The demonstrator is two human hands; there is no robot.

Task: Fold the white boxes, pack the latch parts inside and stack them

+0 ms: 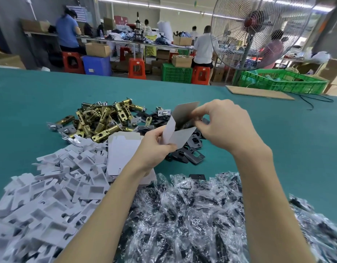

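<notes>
While the left hand pinches the lower edge of a half-folded white box between thumb and fingers, the right hand curls its fingertips on the box's upper flap, so both hands hold the same piece just above the table. No writing or brand can be read on the box; its panels are blank. Directly beneath it lies a scatter of black strike plates, and just left of the left wrist rests a stack of flat white box blanks. Farther left and back sits a heap of brass latch parts. Nearest the viewer, a pile of white card inserts spreads on the left and a pile of clear plastic bags with dark parts on the right, all on the green table. A standing fan rises beyond the far edge.
</notes>
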